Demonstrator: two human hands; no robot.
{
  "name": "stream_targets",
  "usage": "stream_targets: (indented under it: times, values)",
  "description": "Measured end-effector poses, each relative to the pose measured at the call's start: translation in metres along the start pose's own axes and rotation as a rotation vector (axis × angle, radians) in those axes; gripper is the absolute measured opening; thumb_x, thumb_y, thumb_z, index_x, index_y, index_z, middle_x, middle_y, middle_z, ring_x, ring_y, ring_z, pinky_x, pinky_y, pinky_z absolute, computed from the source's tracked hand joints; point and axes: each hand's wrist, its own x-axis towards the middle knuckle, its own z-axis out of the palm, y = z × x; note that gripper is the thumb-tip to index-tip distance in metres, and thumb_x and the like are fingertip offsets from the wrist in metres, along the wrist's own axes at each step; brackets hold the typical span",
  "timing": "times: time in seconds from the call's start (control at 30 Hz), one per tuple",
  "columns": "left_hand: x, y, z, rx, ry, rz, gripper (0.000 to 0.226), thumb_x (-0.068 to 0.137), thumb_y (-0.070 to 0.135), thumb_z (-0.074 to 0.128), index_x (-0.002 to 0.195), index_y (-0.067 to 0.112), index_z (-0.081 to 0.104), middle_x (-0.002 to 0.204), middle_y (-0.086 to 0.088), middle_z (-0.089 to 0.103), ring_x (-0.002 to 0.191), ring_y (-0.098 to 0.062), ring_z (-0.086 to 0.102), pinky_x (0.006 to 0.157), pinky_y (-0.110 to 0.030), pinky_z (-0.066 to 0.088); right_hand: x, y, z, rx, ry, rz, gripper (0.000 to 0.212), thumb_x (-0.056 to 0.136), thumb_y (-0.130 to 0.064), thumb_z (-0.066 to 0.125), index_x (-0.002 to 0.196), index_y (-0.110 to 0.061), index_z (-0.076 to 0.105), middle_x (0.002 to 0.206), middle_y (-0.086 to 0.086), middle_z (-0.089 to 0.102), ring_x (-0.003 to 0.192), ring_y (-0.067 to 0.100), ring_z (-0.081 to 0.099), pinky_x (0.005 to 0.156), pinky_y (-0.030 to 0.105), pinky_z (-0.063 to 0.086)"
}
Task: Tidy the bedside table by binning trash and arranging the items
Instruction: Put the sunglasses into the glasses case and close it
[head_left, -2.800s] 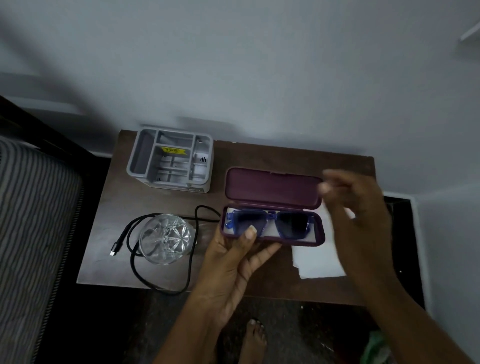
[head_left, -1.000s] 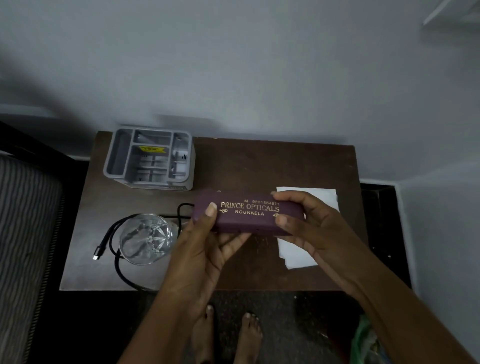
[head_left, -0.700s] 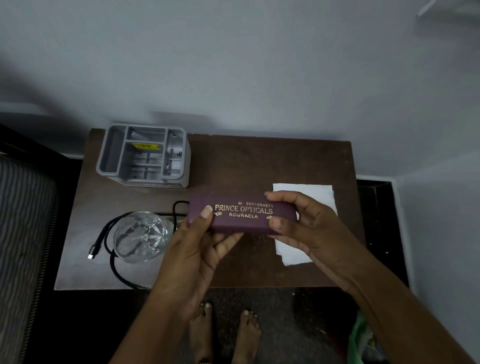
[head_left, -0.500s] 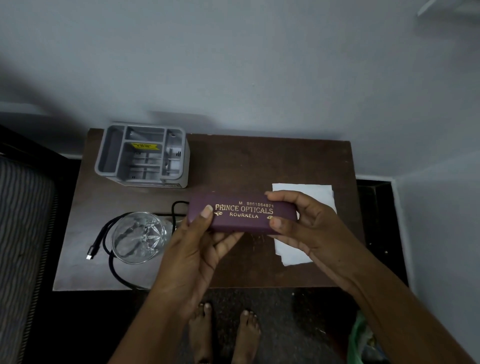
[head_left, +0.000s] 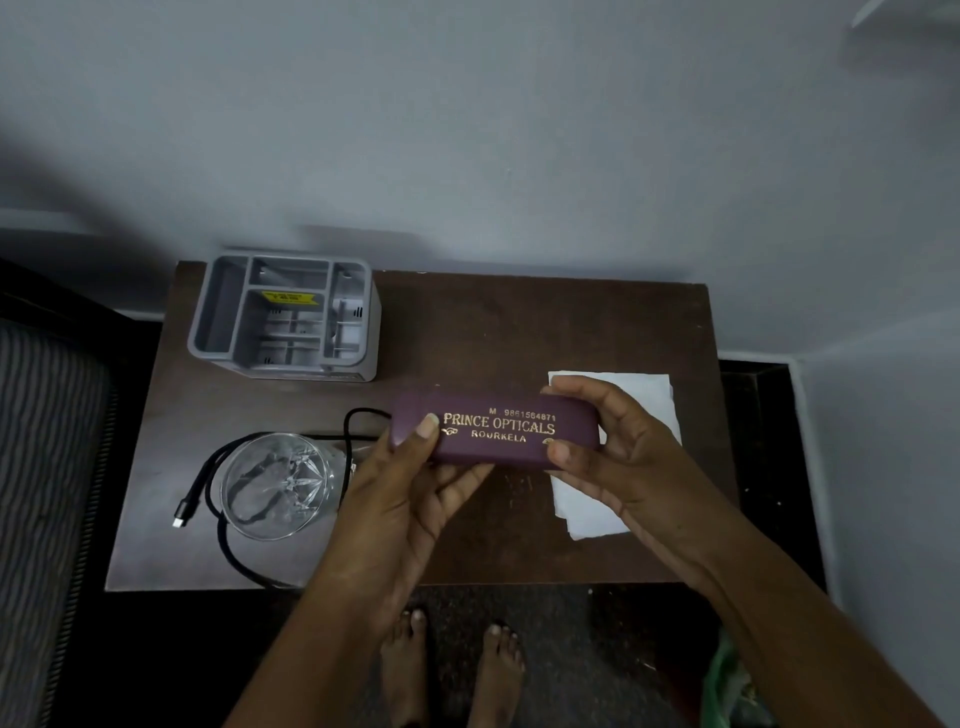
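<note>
Head view: left hand (head_left: 405, 499), right hand (head_left: 623, 457) pinch shut case (head_left: 498, 434) by ends, steadying it; organizer (head_left: 283, 317) at 10 o'clock.

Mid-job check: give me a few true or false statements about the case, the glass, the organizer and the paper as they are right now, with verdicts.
1. The glasses case is closed, and both the left hand and the right hand hold it. True.
2. The glass lies tipped on its side. False: it stands upright on the table, over the looped black cable.
3. The grey organizer sits at the table's back left corner. True.
4. The white paper is tucked inside the organizer. False: it lies flat on the right part of the table, partly hidden by the right hand.
</note>
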Motion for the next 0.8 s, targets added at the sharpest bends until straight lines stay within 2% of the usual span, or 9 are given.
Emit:
stream_targets:
  times: [0.1,0.2,0.3,0.37,0.43,0.53,0.6,0.67,0.8]
  values:
    - [0.018,-0.008,0.0,0.15,0.063,0.036,0.04,0.083,0.017,0.058,0.122,0.007,0.056,0.119,-0.012,0.066,0.112,-0.023,0.062,0.087,-0.029,0.055,0.008,0.004,-0.011,-0.096,0.1,-0.018,0.049,0.063,-0.026,0.069,0.111,-0.029,0.055,0.116,-0.007,0.057,0.109,0.017,0.059,0.077,0.022,0.056]
    - [0.044,-0.015,0.008,0.328,0.122,0.079,0.041,0.087,0.007,0.058,0.128,0.009,0.052,0.119,-0.009,0.064,0.11,-0.021,0.062,0.081,-0.022,0.056,0.024,0.007,-0.026,-0.275,0.181,-0.033,0.05,0.069,-0.024,0.07,0.114,-0.032,0.049,0.111,-0.015,0.052,0.101,0.012,0.057,0.066,0.01,0.053]
    - [0.073,-0.018,0.021,0.454,0.094,0.123,0.052,0.086,0.005,0.06,0.133,0.018,0.044,0.118,0.001,0.06,0.107,-0.013,0.06,0.087,-0.027,0.055,0.044,0.011,-0.045,-0.396,0.208,-0.05,0.062,0.074,-0.015,0.073,0.125,-0.032,0.044,0.12,-0.01,0.048,0.104,0.011,0.054,0.064,0.006,0.051]
    - [0.093,-0.022,0.027,0.59,0.043,0.173,0.062,0.082,0.004,0.065,0.137,0.015,0.041,0.124,-0.003,0.058,0.111,-0.015,0.058,0.095,-0.032,0.051,0.058,0.009,-0.057,-0.487,0.225,-0.087,0.065,0.075,-0.013,0.074,0.13,-0.029,0.043,0.123,-0.008,0.046,0.107,0.01,0.052,0.064,0.005,0.05]
    - [0.111,-0.024,0.029,0.711,0.012,0.226,0.07,0.077,0.001,0.07,0.139,0.011,0.039,0.124,-0.003,0.057,0.112,-0.016,0.057,0.095,-0.029,0.05,0.072,0.006,-0.067,-0.524,0.229,-0.136,0.066,0.076,-0.011,0.073,0.132,-0.026,0.042,0.123,-0.008,0.046,0.106,0.007,0.051,0.065,0.003,0.048]
    - [0.135,-0.027,0.028,0.868,0.039,0.309,0.068,0.073,0.005,0.076,0.133,0.014,0.046,0.119,-0.001,0.059,0.105,-0.015,0.058,0.092,-0.029,0.05,0.094,0.005,-0.082,-0.522,0.215,-0.174,0.067,0.074,-0.006,0.075,0.131,-0.023,0.045,0.125,-0.002,0.051,0.113,0.014,0.053,0.078,0.015,0.052]
    - [0.148,-0.028,0.028,0.941,0.066,0.368,0.065,0.071,0.008,0.078,0.129,0.016,0.05,0.115,0.001,0.061,0.1,-0.014,0.058,0.087,-0.023,0.049,0.106,0.004,-0.09,-0.546,0.21,-0.205,0.064,0.071,-0.004,0.076,0.126,-0.023,0.048,0.119,-0.003,0.054,0.111,0.016,0.055,0.086,0.024,0.052]
    - [0.157,-0.029,0.03,1.0,0.092,0.445,0.062,0.07,0.011,0.08,0.126,0.016,0.053,0.111,0.003,0.059,0.099,-0.014,0.058,0.081,-0.014,0.046,0.115,0.003,-0.096,-0.561,0.194,-0.224,0.062,0.071,-0.005,0.076,0.123,-0.023,0.05,0.113,-0.006,0.055,0.108,0.015,0.056,0.084,0.021,0.052]
    - [0.162,-0.033,0.031,1.118,0.144,0.504,0.061,0.07,0.018,0.08,0.126,0.016,0.055,0.116,0.0,0.048,0.105,-0.017,0.054,0.087,-0.021,0.04,0.124,0.005,-0.107,-0.644,0.157,-0.238,0.06,0.073,-0.008,0.075,0.126,-0.021,0.048,0.12,-0.001,0.051,0.111,0.014,0.053,0.081,0.017,0.051]
